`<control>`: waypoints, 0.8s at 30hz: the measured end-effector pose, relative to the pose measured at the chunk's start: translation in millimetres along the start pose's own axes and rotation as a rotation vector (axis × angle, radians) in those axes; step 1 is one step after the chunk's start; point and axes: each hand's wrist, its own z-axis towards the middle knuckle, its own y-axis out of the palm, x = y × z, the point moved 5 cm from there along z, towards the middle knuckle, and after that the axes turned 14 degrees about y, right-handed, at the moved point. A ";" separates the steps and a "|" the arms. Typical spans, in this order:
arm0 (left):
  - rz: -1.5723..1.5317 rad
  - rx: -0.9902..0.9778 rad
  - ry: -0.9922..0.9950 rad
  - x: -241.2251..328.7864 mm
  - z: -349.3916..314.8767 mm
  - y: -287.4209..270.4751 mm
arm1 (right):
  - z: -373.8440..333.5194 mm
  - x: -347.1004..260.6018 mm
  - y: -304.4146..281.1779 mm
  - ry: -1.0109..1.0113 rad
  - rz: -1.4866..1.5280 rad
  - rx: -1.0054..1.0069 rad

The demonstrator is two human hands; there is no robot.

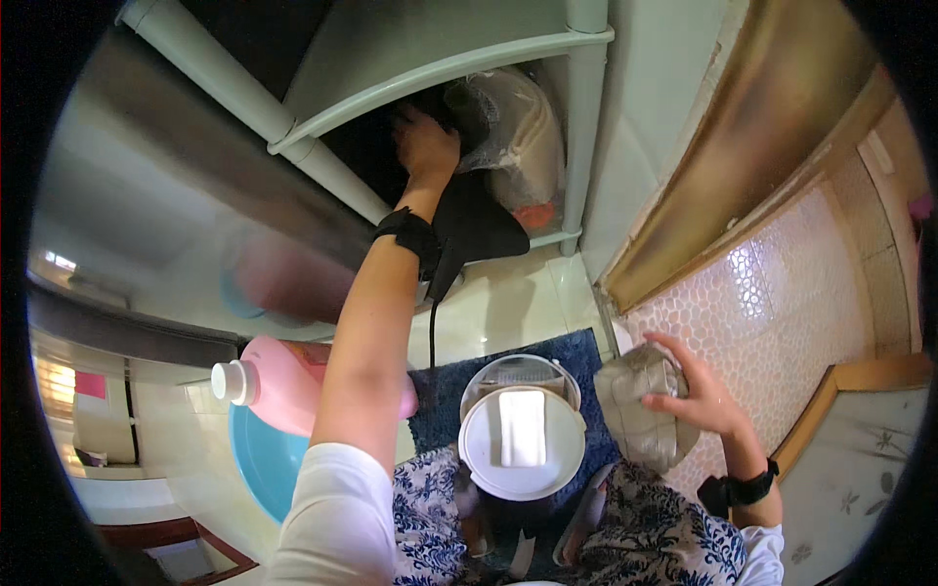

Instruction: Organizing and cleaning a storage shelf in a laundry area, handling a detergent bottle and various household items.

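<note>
My left hand (427,146) reaches into the lower level of a pale green shelf rack (440,73). Its fingers dip into shadow, so what they touch is hidden. Beside it is a clear plastic bag (523,127) with cream-coloured contents. Below the wrist sits a black object shaped like a hair dryer (479,234), trailing a black cord. At the right, my right hand (699,391) grips a crinkled, see-through plastic package (640,405). Between my knees stands a round container (469,376) with a white lid (479,469), and a white block (523,428) rests on the lid.
A pink bottle with a white cap (283,386) stands at the left by a blue basin (256,459). A dark blue mat (576,356) lies on the tiled floor. A glossy grey appliance panel (195,176) flanks the rack; a worn door frame (703,186) rises at the right.
</note>
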 end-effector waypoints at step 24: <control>-0.070 0.447 -0.090 -21.3 38.1 14.2 | 23.2 53.6 -6.8 0.212 0.124 -0.129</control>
